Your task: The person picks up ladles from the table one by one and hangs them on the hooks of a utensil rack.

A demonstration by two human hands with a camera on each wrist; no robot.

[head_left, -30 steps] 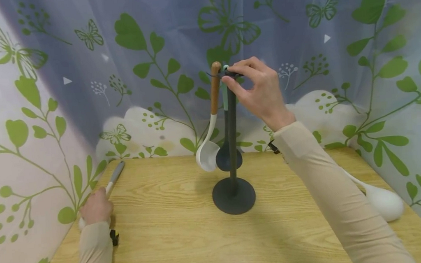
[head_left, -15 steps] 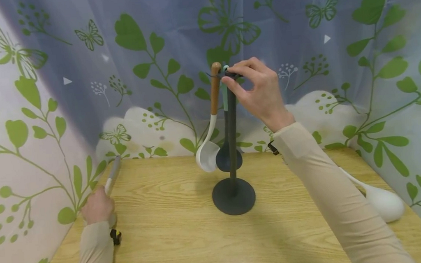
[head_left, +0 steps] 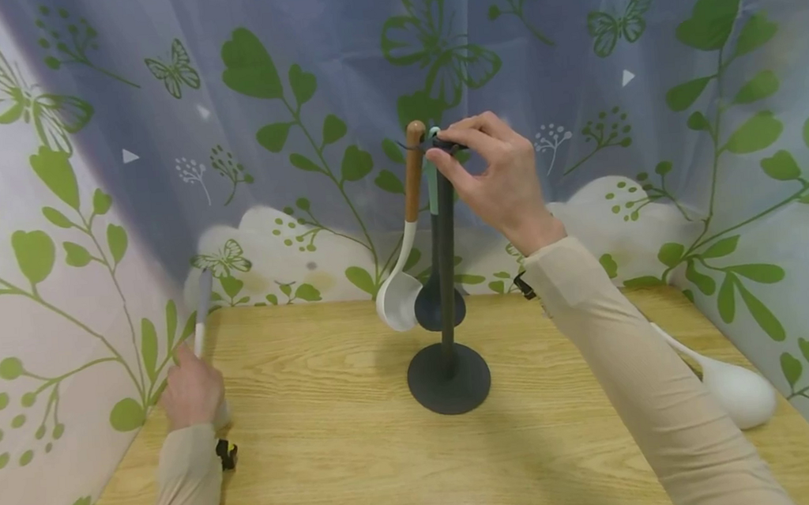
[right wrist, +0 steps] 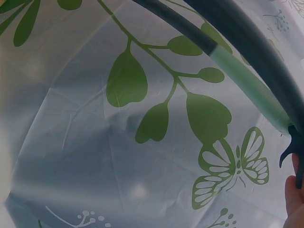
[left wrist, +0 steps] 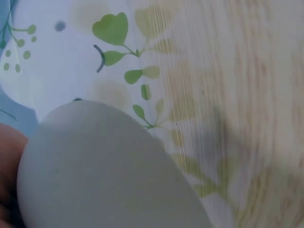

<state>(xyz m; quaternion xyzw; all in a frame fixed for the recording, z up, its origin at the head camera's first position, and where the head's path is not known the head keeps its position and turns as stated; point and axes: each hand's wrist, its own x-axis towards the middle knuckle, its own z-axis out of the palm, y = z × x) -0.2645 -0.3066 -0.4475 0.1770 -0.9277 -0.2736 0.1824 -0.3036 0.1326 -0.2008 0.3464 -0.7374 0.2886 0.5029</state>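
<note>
On the left my left hand (head_left: 192,388) grips a white kitchen utensil with a grey handle (head_left: 203,298); the handle points up and away. Its smooth, rounded white head (left wrist: 104,166) fills the lower part of the left wrist view, while in the head view the hand mostly hides it. My right hand (head_left: 494,170) pinches the hooked top of a black utensil stand (head_left: 447,265). From the hooks hang a white ladle (head_left: 399,299) with a wooden handle and a dark ladle (head_left: 430,307) with a green handle (right wrist: 251,88), close to the pole.
Another white ladle (head_left: 740,392) lies at the right of the wooden table (head_left: 320,449), its handle partly behind my right forearm. The round black base (head_left: 450,395) stands mid-table. Patterned curtains (head_left: 315,22) enclose the back and both sides.
My left hand has risen slightly and shifted right with the utensil, and the grey handle has swung more upright, its tip higher against the curtain. The right hand and stand have stayed put.
</note>
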